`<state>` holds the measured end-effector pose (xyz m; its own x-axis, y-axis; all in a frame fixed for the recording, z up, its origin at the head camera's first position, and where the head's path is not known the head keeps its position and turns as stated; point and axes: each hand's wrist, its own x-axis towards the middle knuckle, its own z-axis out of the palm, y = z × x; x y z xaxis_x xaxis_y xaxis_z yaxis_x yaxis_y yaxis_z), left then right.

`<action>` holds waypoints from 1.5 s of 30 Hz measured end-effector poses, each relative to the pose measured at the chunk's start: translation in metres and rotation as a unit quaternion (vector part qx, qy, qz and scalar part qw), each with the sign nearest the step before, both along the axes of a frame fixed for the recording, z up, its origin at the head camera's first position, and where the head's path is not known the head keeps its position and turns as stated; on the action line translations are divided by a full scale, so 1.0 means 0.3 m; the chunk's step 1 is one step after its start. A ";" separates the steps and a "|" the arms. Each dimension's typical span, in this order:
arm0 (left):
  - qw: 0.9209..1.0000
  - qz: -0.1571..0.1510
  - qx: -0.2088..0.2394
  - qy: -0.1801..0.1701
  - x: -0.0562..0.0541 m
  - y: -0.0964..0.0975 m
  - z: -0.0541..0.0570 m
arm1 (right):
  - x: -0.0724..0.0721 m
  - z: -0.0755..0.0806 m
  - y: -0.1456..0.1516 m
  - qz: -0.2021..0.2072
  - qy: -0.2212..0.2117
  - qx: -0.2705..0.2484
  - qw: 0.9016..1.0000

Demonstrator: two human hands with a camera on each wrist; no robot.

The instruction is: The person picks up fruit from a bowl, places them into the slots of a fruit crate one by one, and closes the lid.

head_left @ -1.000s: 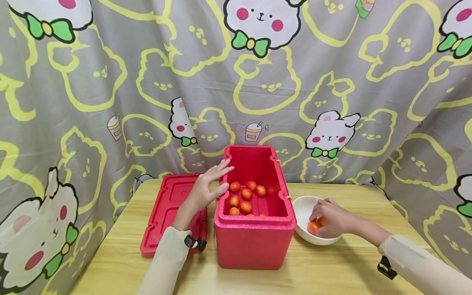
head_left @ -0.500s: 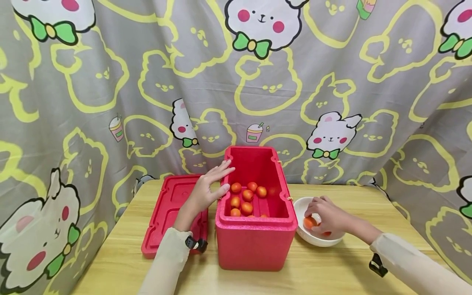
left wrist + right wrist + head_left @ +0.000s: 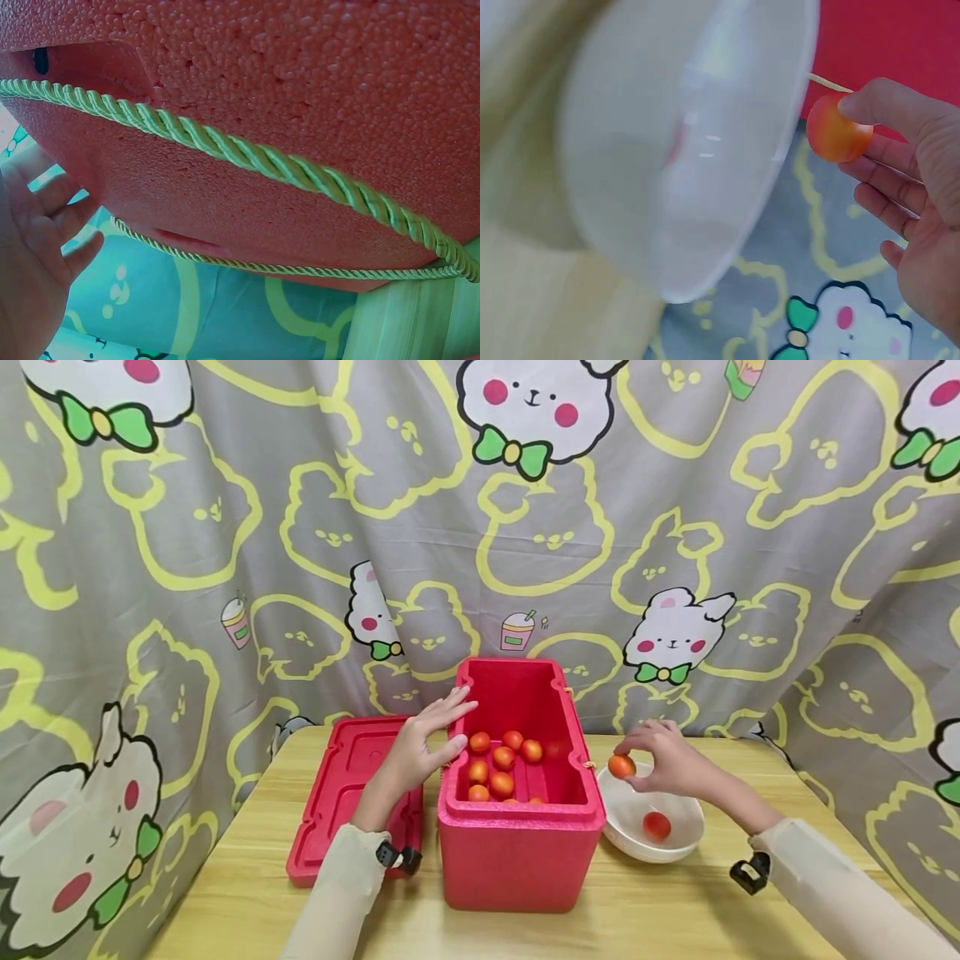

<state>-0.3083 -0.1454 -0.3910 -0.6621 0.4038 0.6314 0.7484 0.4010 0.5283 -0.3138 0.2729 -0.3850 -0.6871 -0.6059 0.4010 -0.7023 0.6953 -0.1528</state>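
Between thumb and fingertips, my right hand (image 3: 671, 760) pinches a small orange-red tomato (image 3: 621, 767), raised over the left rim of the white bowl (image 3: 697, 828). One more tomato (image 3: 657, 826) lies at the bottom of that bowl. The right wrist view shows the pinched tomato (image 3: 838, 129) close up, reddish on one side and yellow-orange on the other. My left hand (image 3: 416, 745) rests with spread, fairly straight fingers on the left rim of the red foam box (image 3: 517, 864). Inside the box, several tomatoes (image 3: 503, 757) lie on the floor, mostly toward the near half.
Left of the box a red lid (image 3: 315, 835) lies flat on the wooden table (image 3: 247, 893), partly behind the left forearm. Twisted cord (image 3: 247, 154) runs along the box's side. A patterned curtain (image 3: 420, 527) hangs behind the table.
My right hand has risen out of the bowl and shifted toward its left rim with one tomato pinched, leaving another inside. The left hand stays on the box rim.
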 end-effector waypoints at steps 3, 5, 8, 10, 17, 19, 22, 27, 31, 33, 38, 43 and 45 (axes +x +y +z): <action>1.000 -0.002 0.000 -0.002 0.000 0.002 -0.002 | -0.006 0.048 -0.002 -0.008 0.013 -0.035 0.999; 1.000 -0.002 -0.001 -0.004 0.001 0.004 -0.001 | -0.010 0.080 -0.003 -0.009 0.023 -0.058 0.998; 1.000 -0.002 -0.001 -0.003 0.000 0.005 -0.001 | -0.014 0.127 -0.004 -0.004 0.044 -0.092 0.995; 1.000 0.000 -0.001 -0.002 0.001 0.005 0.001 | -0.015 0.157 -0.009 -0.002 0.057 -0.112 0.992; 1.000 -0.001 0.002 0.003 -0.002 0.001 0.004 | -0.016 0.232 -0.048 -0.008 0.062 -0.172 0.983; 1.000 -0.002 0.004 0.004 -0.002 -0.001 0.004 | -0.012 0.250 -0.069 -0.007 0.064 -0.182 0.981; 1.000 -0.002 0.004 0.002 0.000 -0.003 0.002 | -0.006 0.273 -0.103 0.002 0.070 -0.194 0.978; 1.000 -0.001 0.001 -0.004 0.000 -0.003 -0.003 | 0.003 0.304 -0.163 0.039 0.084 -0.201 0.975; 1.000 -0.002 0.000 -0.001 -0.003 -0.001 -0.003 | 0.013 0.318 -0.212 0.059 0.082 -0.190 0.977; 1.000 -0.003 0.000 -0.001 -0.002 -0.001 -0.004 | 0.019 0.317 -0.235 0.064 0.075 -0.176 0.979; 1.000 0.000 -0.001 -0.003 0.000 -0.003 -0.001 | 0.021 0.306 -0.286 0.082 0.060 -0.135 0.986; 1.000 -0.001 0.001 -0.003 -0.002 -0.003 0.002 | 0.011 0.292 -0.326 0.093 0.062 -0.098 0.989; 1.000 -0.003 0.002 -0.003 -0.005 -0.003 0.001 | 0.009 0.289 -0.338 0.092 0.062 -0.081 0.991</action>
<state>-0.3098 -0.1463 -0.3906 -0.6636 0.4047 0.6291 0.7474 0.3938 0.5351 -0.3112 0.1716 -0.2984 -0.5102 -0.6379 0.5770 -0.8355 0.5269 -0.1562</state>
